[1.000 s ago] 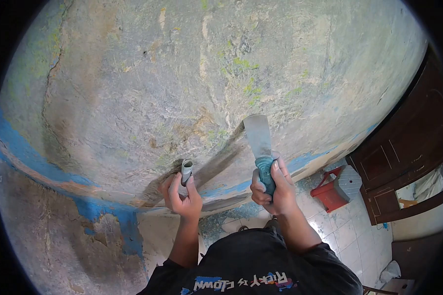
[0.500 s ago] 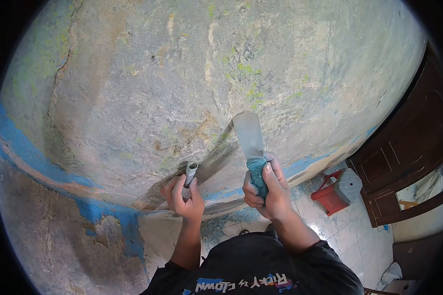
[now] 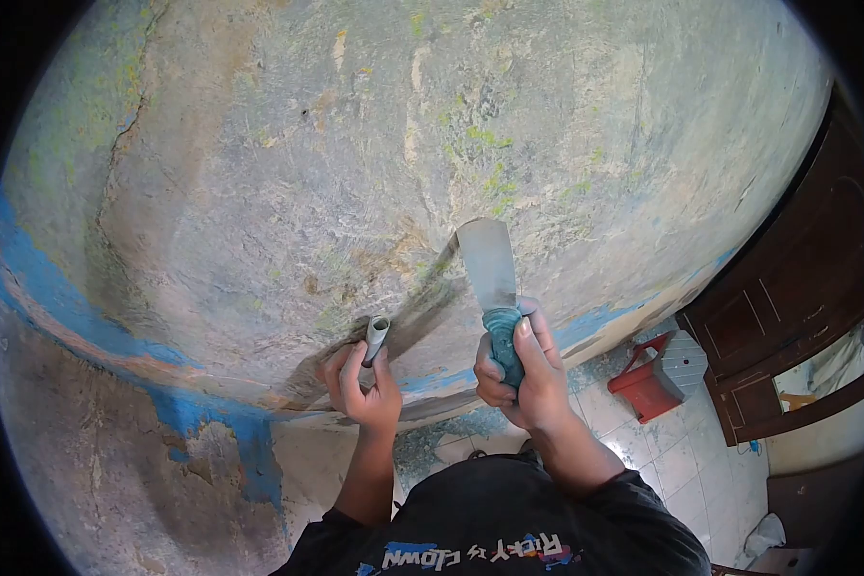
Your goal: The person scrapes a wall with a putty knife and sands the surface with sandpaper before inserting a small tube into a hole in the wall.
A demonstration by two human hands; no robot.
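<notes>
My left hand (image 3: 363, 389) pinches a short grey tube (image 3: 376, 338) between thumb and fingers, its open end facing up, close in front of the wall. In my right hand (image 3: 528, 370) is a scraper (image 3: 490, 264), gripped by its ribbed teal handle. Its wide metal blade points up, with the edge at or very near the wall (image 3: 307, 173); contact cannot be made out. The wall surface is rough and grey, with green specks and a blue painted band low down. A dark shadow runs between the blade and my left hand.
A red and grey plastic stool (image 3: 648, 384) stands on the tiled floor (image 3: 677, 466) at the right. Beyond it is a dark wooden cabinet (image 3: 787, 278). Flakes of debris lie on the floor at the foot of the wall. A crack (image 3: 115, 158) runs down the wall at the left.
The view has shifted very slightly against the wall. Both hands keep their holds and have hardly moved.
</notes>
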